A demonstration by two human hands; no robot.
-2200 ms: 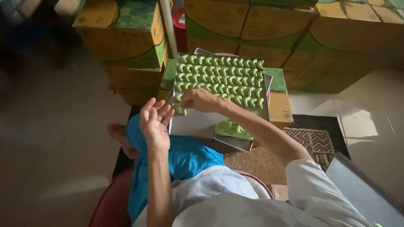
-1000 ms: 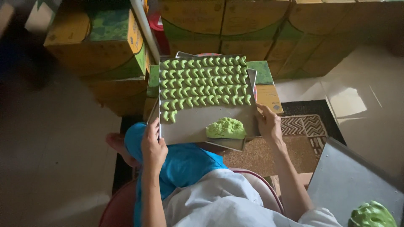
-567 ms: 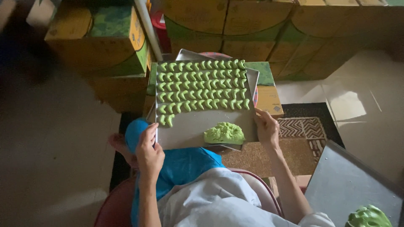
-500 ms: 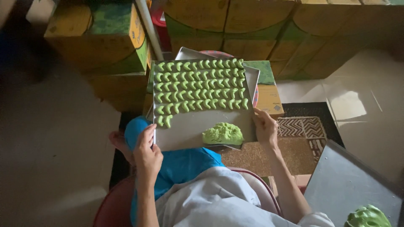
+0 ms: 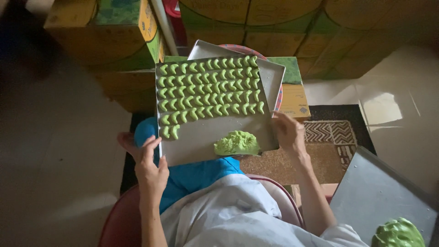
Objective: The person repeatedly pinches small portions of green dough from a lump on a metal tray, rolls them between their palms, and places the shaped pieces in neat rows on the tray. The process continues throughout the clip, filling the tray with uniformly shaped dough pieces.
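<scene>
A metal baking tray point(image 5: 196, 139) rests over my lap, tilted a little to the left. Several rows of small green crescent-shaped dough pieces point(image 5: 208, 91) cover its far half. A lump of green dough point(image 5: 237, 142) lies near the tray's front edge. My left hand point(image 5: 150, 164) grips the tray's near-left corner. My right hand point(image 5: 289, 132) holds the tray's right edge. I sit on a red chair point(image 5: 120, 224) with blue trousers point(image 5: 192, 176) under the tray.
Yellow and green cardboard boxes point(image 5: 109, 32) are stacked ahead. A second metal tray point(image 5: 379, 196) lies at lower right with another green dough lump point(image 5: 398, 233). A patterned mat point(image 5: 329, 137) covers the floor to the right.
My right hand left the dough rows and took the tray's right edge; my left hand closed on its left corner. The tray has since shifted slightly toward me.
</scene>
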